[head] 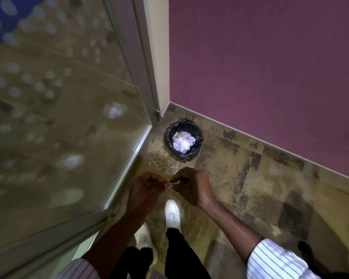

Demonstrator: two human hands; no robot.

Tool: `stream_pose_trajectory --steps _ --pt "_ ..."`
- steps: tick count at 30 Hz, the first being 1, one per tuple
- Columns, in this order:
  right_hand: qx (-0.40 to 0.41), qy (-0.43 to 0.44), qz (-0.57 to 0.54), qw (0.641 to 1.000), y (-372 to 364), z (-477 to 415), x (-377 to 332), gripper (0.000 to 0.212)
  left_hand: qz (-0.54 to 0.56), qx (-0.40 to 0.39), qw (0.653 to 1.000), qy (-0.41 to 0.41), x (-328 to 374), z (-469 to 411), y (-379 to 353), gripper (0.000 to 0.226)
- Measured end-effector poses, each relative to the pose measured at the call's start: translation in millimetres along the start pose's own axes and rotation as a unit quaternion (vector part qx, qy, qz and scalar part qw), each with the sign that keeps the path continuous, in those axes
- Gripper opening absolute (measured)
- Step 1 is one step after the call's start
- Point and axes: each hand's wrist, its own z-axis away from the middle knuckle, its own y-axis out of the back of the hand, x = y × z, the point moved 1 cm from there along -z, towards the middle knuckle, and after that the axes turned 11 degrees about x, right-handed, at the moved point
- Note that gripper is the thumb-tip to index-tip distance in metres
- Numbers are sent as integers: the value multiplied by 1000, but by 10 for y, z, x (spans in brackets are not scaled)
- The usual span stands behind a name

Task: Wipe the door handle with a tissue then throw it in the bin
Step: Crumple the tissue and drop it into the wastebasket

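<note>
A small crumpled white tissue (172,184) is pinched between my left hand (147,186) and my right hand (191,185), held low in front of me above the floor. Both hands have their fingers closed on it; most of the tissue is hidden inside them. A round bin (168,131) with a black liner stands on the floor in the corner, just beyond my hands, and holds several crumpled white tissues. The door handle is not in view.
A glass door (65,101) with a metal frame and frosted dots fills the left side, its bottom edge close to my left forearm. A purple wall (260,67) rises behind the bin. My white shoes (172,213) stand on the mottled floor below my hands.
</note>
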Motion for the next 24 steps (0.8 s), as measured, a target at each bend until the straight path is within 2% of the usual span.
stream_pose_trajectory --steps 2,4,6,9,10,17,21,24 --pt "6 -17 27 999 -8 -131 121 15 -85 -7 996 -39 -36 -109 -107 15" --pt "24 -38 62 997 -40 -273 270 16 -188 -4 979 -83 -135 -284 -156 24" --pt "48 -61 94 992 -89 -436 447 13 -217 -31 972 -87 -303 -508 -173 29" --pt "70 -118 119 983 -159 -677 694 12 -280 -73 950 -113 -692 -913 -195 20" --pt "80 -130 118 981 -182 -754 761 13 -298 -78 945 -108 -715 -997 -203 15" --pt "94 -174 154 968 -425 -1389 1281 9 -362 -88 924 -86 -782 -1594 -380 27" --pt "117 -179 155 964 -599 -1786 1536 11 -417 -75 899 -108 -896 -1891 -473 23" --pt "132 -171 164 962 -722 -2009 1757 15 -425 -70 895 -117 -1049 -2080 -498 23"
